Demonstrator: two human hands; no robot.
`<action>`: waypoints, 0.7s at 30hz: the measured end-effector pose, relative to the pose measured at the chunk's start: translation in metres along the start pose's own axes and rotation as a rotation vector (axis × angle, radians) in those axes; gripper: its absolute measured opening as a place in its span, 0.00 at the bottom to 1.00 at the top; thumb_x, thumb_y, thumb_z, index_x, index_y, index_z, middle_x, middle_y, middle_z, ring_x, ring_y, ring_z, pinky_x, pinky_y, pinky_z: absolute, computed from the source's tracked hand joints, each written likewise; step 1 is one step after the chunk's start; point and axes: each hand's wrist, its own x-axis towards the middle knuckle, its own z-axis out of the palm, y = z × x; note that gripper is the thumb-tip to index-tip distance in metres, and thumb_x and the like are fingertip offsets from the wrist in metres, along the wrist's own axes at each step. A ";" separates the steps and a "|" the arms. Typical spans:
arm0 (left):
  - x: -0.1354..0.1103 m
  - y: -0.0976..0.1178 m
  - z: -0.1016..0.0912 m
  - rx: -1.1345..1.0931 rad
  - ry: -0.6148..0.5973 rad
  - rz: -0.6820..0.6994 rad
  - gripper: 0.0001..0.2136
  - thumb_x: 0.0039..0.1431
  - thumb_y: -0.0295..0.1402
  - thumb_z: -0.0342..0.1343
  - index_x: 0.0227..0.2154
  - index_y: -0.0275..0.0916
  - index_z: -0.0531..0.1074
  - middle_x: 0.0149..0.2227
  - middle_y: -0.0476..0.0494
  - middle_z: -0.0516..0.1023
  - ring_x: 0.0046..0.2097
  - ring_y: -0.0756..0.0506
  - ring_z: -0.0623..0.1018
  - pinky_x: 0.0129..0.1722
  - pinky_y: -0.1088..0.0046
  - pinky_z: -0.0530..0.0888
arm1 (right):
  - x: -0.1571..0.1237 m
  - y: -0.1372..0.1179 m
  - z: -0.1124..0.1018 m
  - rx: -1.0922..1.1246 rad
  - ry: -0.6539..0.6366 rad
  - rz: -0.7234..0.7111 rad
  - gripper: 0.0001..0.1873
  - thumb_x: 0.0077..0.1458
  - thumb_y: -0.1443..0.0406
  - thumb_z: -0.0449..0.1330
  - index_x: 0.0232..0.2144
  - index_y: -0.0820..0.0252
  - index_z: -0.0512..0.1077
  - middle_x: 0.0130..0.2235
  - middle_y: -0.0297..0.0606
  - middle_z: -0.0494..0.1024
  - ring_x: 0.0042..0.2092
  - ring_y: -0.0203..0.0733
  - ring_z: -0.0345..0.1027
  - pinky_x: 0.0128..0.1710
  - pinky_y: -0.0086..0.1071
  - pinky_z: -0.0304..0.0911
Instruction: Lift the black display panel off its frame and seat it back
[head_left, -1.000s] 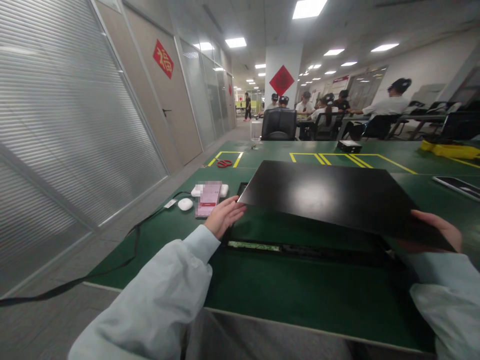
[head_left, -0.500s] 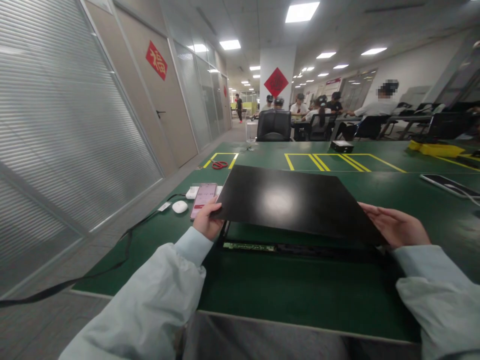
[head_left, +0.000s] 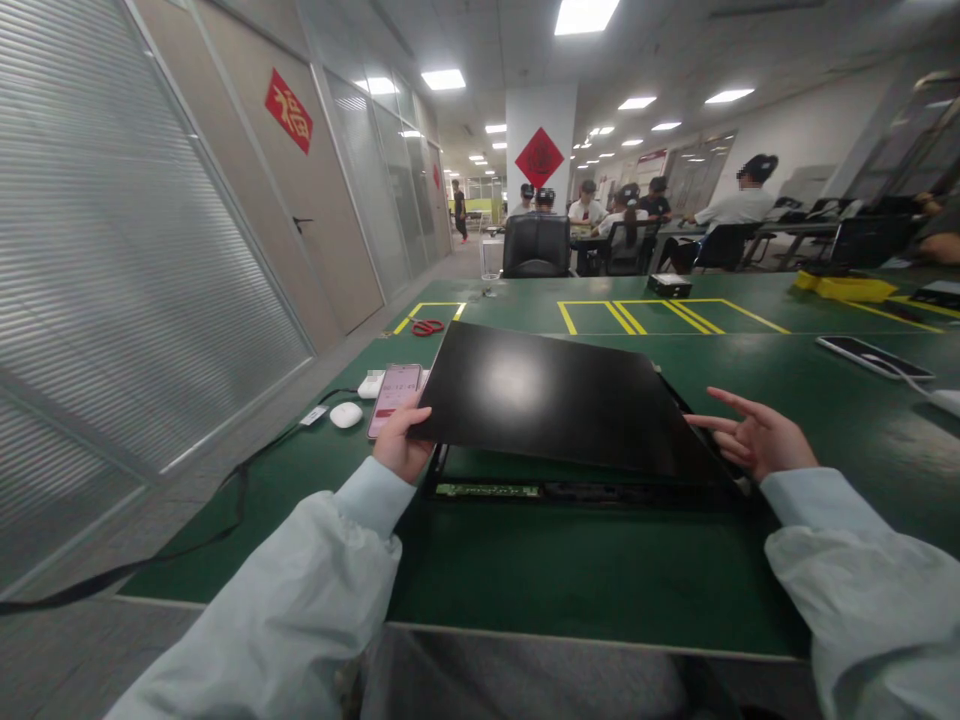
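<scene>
A thin, glossy black panel (head_left: 555, 400), which looks like a display screen, is tilted above the green table. My left hand (head_left: 403, 438) grips its left edge, thumb on top and fingers underneath. At the panel's right edge, my right hand (head_left: 757, 435) is open with fingers spread; a fingertip is at the edge, and I cannot tell if it touches. Beneath the panel lies a black frame (head_left: 637, 494), mostly hidden, with a green circuit strip (head_left: 487, 490) along its near side.
Left of the panel are a phone (head_left: 391, 392), a white earbud case (head_left: 346, 415) and a black strap (head_left: 241, 490). Red scissors (head_left: 427, 327) lie farther back. A small black box (head_left: 669, 286), a yellow tray (head_left: 844, 286) and another phone (head_left: 870, 357) are on the table (head_left: 600, 575). Several people sit beyond.
My right hand has let go of the panel's right side and spread its fingers. The panel's right side has dropped closer to the frame. My left hand keeps its grip.
</scene>
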 end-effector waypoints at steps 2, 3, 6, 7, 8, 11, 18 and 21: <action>-0.001 0.000 0.002 0.024 -0.023 0.008 0.37 0.45 0.28 0.71 0.64 0.40 0.83 0.46 0.41 0.93 0.51 0.34 0.90 0.46 0.66 0.86 | -0.002 0.001 0.003 -0.004 0.009 0.016 0.21 0.53 0.59 0.66 0.50 0.51 0.78 0.41 0.49 0.90 0.16 0.31 0.44 0.11 0.26 0.46; -0.001 0.000 0.002 0.032 -0.033 0.011 0.37 0.45 0.28 0.72 0.64 0.41 0.83 0.46 0.42 0.93 0.51 0.34 0.90 0.46 0.65 0.86 | -0.003 0.000 0.006 -0.008 0.017 0.023 0.20 0.54 0.59 0.64 0.50 0.52 0.78 0.41 0.50 0.90 0.16 0.30 0.44 0.11 0.25 0.45; -0.002 0.000 0.004 0.061 -0.053 0.002 0.33 0.43 0.29 0.73 0.58 0.40 0.86 0.45 0.41 0.93 0.51 0.33 0.90 0.46 0.65 0.86 | -0.008 -0.002 0.010 -0.018 0.052 0.025 0.18 0.56 0.59 0.62 0.49 0.52 0.77 0.42 0.51 0.90 0.15 0.30 0.44 0.11 0.25 0.45; -0.003 0.000 0.004 0.075 -0.055 -0.006 0.31 0.43 0.29 0.74 0.55 0.39 0.86 0.44 0.41 0.93 0.51 0.33 0.90 0.45 0.64 0.86 | -0.009 -0.003 0.011 -0.022 0.066 0.021 0.17 0.57 0.60 0.61 0.49 0.53 0.77 0.42 0.52 0.90 0.15 0.30 0.44 0.11 0.25 0.44; -0.003 0.000 0.003 0.091 -0.055 -0.016 0.29 0.43 0.30 0.75 0.53 0.39 0.86 0.44 0.41 0.93 0.50 0.33 0.90 0.45 0.64 0.86 | -0.010 -0.003 0.011 -0.028 0.082 0.017 0.16 0.58 0.60 0.61 0.48 0.53 0.77 0.43 0.54 0.90 0.16 0.30 0.43 0.11 0.25 0.44; -0.005 0.000 0.003 0.133 -0.064 -0.045 0.26 0.41 0.29 0.76 0.48 0.39 0.85 0.43 0.41 0.92 0.46 0.34 0.90 0.43 0.64 0.86 | -0.012 -0.004 0.011 -0.043 0.123 0.005 0.13 0.60 0.61 0.60 0.47 0.55 0.76 0.44 0.57 0.90 0.16 0.29 0.43 0.12 0.25 0.43; -0.009 0.000 0.005 0.154 -0.123 -0.097 0.22 0.38 0.28 0.76 0.38 0.41 0.76 0.33 0.50 0.85 0.35 0.42 0.86 0.35 0.69 0.81 | -0.012 -0.001 0.013 -0.063 0.141 -0.045 0.13 0.60 0.62 0.61 0.48 0.54 0.73 0.32 0.54 0.86 0.15 0.30 0.43 0.13 0.24 0.43; -0.009 0.000 0.007 0.158 -0.112 -0.102 0.23 0.36 0.27 0.76 0.37 0.41 0.75 0.31 0.51 0.83 0.33 0.43 0.84 0.34 0.71 0.79 | -0.011 0.001 0.013 -0.087 0.144 -0.056 0.12 0.63 0.62 0.59 0.49 0.54 0.73 0.31 0.54 0.85 0.14 0.30 0.43 0.13 0.23 0.43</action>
